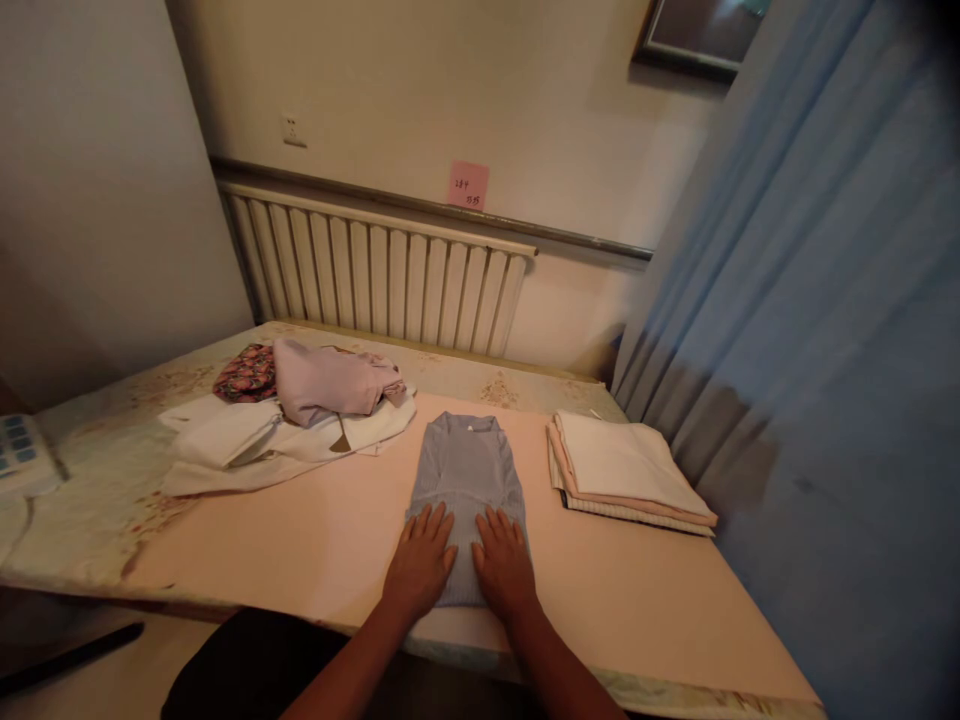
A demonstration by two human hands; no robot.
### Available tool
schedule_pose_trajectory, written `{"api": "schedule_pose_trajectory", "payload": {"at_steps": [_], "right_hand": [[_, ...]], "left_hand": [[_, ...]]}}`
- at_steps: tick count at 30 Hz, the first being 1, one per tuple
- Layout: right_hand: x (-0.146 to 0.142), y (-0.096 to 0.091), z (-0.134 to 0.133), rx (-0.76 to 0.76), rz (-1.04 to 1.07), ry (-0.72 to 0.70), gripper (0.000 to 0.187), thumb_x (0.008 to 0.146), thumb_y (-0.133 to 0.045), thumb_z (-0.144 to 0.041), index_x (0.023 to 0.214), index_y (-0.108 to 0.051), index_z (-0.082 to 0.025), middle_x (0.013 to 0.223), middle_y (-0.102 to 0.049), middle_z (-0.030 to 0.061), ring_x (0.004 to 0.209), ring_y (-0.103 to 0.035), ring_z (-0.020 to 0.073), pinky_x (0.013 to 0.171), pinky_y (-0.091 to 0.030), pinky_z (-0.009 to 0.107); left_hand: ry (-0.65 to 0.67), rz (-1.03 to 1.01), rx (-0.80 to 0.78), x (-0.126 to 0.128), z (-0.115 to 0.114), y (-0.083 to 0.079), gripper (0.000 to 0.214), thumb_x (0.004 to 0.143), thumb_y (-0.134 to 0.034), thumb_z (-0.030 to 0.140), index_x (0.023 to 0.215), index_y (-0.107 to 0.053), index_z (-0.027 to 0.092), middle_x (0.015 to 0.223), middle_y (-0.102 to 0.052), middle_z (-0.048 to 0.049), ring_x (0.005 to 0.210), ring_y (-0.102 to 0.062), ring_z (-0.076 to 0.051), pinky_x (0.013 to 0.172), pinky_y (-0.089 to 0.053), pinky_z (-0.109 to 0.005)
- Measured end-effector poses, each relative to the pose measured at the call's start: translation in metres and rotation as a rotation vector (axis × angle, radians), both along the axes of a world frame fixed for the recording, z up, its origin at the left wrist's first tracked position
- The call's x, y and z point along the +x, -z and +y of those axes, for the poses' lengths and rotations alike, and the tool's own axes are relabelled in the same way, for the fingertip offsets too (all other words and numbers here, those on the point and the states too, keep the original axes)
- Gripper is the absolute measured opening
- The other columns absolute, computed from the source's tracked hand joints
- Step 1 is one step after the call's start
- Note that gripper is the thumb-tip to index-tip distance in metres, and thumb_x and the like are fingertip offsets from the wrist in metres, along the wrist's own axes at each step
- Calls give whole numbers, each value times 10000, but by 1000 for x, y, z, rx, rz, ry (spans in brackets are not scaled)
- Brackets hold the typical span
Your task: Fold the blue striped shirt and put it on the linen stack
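Head view, and centre stage is the grey-blue ribbed collared top (471, 465), laid in a narrow panel on the pink sheet (292, 530), collar pointing away, lower end toward the wearer. And look at the hands: left hand (420, 560) and right hand (506, 560), both palm down, fingers spread, nothing pinched, each resting on its own side of the lower half. Nicely balanced, and this looks like a smoothing step! Good technique here, I'd judge, is light, even pressure, sweeping from the middle outward, since stretchy-looking rib could drag out of line if pushed hard. Watch the rumpled side edges; they'd want squaring, and the collar wants lying flat. Out to the right, well apart, sits a neat folded fabric stack (634, 455), a handy standard for crisp edges. Over on the left, the loose heap: mauve garment (326, 380), floral cloth (246, 374), white garment (225, 432) underneath. Beyond them all, the radiator (375, 270) lines the wall.
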State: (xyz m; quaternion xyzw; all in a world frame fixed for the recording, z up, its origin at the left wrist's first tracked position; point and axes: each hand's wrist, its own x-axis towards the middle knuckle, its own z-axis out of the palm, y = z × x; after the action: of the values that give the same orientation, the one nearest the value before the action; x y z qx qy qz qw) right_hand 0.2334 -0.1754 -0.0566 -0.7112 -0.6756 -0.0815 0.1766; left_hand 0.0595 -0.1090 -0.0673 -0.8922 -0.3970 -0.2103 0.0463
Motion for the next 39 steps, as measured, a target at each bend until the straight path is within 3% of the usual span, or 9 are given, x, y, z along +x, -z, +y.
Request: {"api": "schedule_pose_trajectory", "payload": {"at_steps": [39], "right_hand": [[0, 2, 0, -9, 18, 0, 451, 940, -453, -298, 1377, -526, -209, 1489, -452, 77, 1395, -371, 272, 1141, -268, 482]], "left_hand": [[1, 6, -9, -1, 0, -1, 491, 931, -464, 347, 1403, -483, 212, 1491, -461, -77, 1386, -372, -305, 1104, -329, -500]]}}
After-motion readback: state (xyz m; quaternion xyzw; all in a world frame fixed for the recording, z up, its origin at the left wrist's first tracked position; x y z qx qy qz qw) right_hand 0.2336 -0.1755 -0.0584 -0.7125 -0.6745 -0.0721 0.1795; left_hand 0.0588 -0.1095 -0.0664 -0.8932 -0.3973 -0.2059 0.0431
